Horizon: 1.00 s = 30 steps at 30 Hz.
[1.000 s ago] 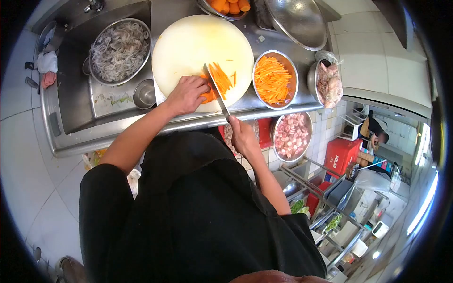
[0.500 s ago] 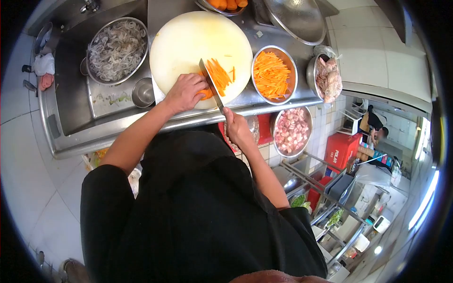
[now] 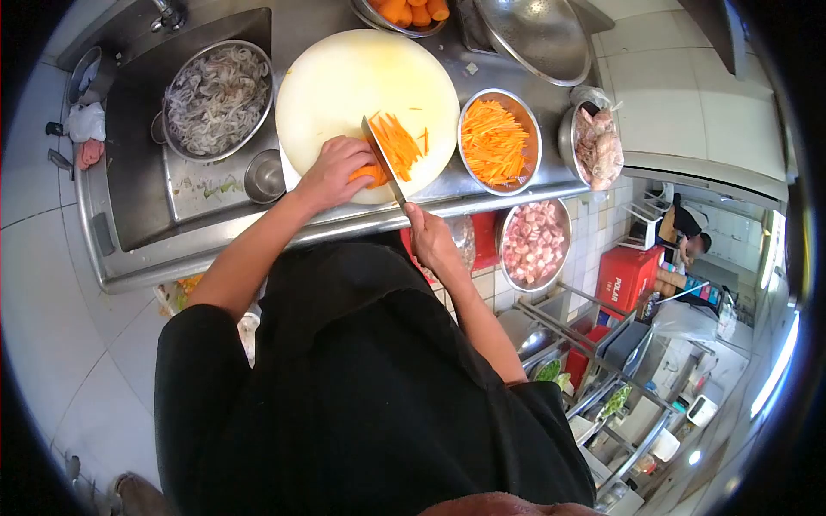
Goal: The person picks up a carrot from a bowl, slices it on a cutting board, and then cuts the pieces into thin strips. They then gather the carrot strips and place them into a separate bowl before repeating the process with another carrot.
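Observation:
My right hand (image 3: 432, 239) grips the handle of a kitchen knife (image 3: 386, 162), whose blade stands on the round white cutting board (image 3: 331, 86). Bent fingers of my left hand (image 3: 334, 175) press down on a piece of carrot (image 3: 370, 175), close beside the blade. On the blade's other side lie thin carrot strips (image 3: 399, 148) in a loose pile. A metal bowl of shredded carrot (image 3: 496, 142) stands just right of the board.
Left is a sink (image 3: 129, 202) with a bowl of pale sliced seafood (image 3: 217, 101) and a small metal cup (image 3: 264, 176). Behind the board sits a bowl of whole carrots (image 3: 413, 12). Meat chunks fill a bowl (image 3: 535, 244) below the counter edge. Another person (image 3: 686, 230) is far right.
The whole view has shifted slightly, so the counter appears a little lower. Both hands keep nearly the same places, with the knife still beside the left fingers.

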Tool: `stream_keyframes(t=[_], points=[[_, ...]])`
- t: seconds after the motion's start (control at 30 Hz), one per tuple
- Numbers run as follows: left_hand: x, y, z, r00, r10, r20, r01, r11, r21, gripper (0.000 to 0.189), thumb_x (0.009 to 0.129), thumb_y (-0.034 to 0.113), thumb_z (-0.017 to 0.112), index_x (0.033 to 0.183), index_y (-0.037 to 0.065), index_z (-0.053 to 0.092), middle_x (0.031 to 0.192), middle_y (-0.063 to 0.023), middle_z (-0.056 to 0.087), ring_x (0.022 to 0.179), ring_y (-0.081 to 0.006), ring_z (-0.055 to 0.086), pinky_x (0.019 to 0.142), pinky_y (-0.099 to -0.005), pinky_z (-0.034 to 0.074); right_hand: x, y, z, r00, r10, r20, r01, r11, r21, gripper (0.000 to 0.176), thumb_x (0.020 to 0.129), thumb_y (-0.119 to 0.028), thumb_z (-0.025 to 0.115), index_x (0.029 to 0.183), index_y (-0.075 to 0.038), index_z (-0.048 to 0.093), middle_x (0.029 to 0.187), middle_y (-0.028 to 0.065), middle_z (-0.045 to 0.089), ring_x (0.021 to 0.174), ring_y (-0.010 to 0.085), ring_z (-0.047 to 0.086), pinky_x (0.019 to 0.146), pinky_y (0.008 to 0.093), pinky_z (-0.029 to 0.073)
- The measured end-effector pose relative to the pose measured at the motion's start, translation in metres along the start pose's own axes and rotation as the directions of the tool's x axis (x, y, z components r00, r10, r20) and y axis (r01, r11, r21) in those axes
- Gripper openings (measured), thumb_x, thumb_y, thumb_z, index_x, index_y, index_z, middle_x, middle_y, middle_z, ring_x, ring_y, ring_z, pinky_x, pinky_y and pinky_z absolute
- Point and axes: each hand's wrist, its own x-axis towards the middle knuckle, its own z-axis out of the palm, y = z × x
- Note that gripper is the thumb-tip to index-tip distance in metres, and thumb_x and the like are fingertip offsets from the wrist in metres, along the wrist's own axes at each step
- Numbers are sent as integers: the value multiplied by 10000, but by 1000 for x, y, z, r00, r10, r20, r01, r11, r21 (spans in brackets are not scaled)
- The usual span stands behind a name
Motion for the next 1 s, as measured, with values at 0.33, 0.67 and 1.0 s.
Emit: stream_keyframes(t=[0.33,0.67,1.0], points=[[1,2,-5,996,-13,87,7,997,76,257,879,155,695,1120,72,662,1157,-119,597,1155,-339,561,1025,-474,421,-29,-6,-24,996,44,77,-48,998,50,682,1126,-509,381,1070,102,681,1001,402,659,1060,552,631,946,548,471],[-5,-7,1,997,-12,80,4,995,101,294,884,178,717,1156,79,670,1187,-103,623,1176,-315,579,1018,-465,445,-13,-7,-12,997,23,76,-24,1000,6,645,1127,-486,379,1191,79,684,1132,402,647,1176,556,594,996,561,463],[-6,-7,0,998,-13,58,10,999,45,244,893,186,705,1106,68,686,1188,-121,632,1192,-344,583,1066,-470,435,-12,-5,-10,998,-11,65,11,1000,-1,643,1126,-490,375,1137,65,699,1079,404,651,1131,570,596,965,573,470]])
